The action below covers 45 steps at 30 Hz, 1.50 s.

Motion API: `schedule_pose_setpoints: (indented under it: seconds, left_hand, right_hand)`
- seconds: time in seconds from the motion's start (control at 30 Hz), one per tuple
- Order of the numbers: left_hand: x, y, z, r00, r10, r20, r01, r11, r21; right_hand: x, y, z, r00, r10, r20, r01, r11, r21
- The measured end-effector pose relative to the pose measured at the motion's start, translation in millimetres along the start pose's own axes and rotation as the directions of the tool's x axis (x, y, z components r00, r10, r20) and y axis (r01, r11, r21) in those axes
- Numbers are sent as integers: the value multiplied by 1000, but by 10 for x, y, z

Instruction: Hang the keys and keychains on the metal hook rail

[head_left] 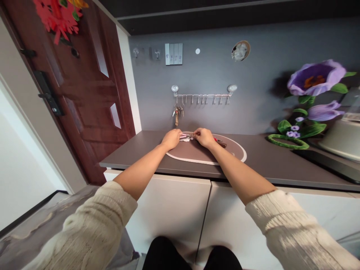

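Note:
My left hand (172, 139) and my right hand (205, 137) are close together over an oval brown mat (194, 155) with a pale rim. Between them is a small pinkish and metallic item (186, 135), which looks like a keychain; its details are too small to tell. The left fingers are closed at its left end. On its right end, the right thumb and fingertips pinch together. A small item with red and dark brown parts (221, 143) lies on the mat, just right of my right hand and partly behind it.
A clear rail with hooks (202, 95) spans the grey wall, and a bunch of keys (177, 114) hangs at its left. Purple flowers (315, 80) and a pale rounded object (341, 138) stand right. The counter's front edge (258, 180) runs above white cabinet doors (168, 210). A dark red door (84, 82) is left.

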<state>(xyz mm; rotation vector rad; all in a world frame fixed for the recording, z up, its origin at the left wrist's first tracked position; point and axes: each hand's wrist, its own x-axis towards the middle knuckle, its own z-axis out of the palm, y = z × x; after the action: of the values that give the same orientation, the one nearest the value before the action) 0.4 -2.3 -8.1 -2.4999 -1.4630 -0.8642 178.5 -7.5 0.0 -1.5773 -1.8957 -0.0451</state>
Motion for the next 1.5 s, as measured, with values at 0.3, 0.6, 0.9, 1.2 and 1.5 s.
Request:
schedule_pose_setpoints:
  seconds: [0.3, 0.6, 0.9, 1.2, 1.5]
  left_hand:
    - [13, -5, -26, 992, -52, -113, 37, 991, -125]
    - [9, 24, -63, 979, -93, -182, 25, 939, -342]
    - [27, 16, -62, 976, -190, -110, 73, 752, -655]
    - [59, 1, -33, 972, -233, -8, 93, 417, -904]
    - [67, -10, -72, 930, -353, 103, 183, 199, -963]
  right_hand:
    - [-8, -17, 14, 995, -96, -11, 96, 994, 55]
    - [2, -37, 25, 977, -203, -70, 206, 978, 37]
    - [-25, -91, -36, 964, -212, -162, 227, 970, 84]
    - [-41, -103, -79, 945, -189, -268, 244, 951, 191]
    - [-38, -97, -76, 911, -226, -345, 319, 916, 242]
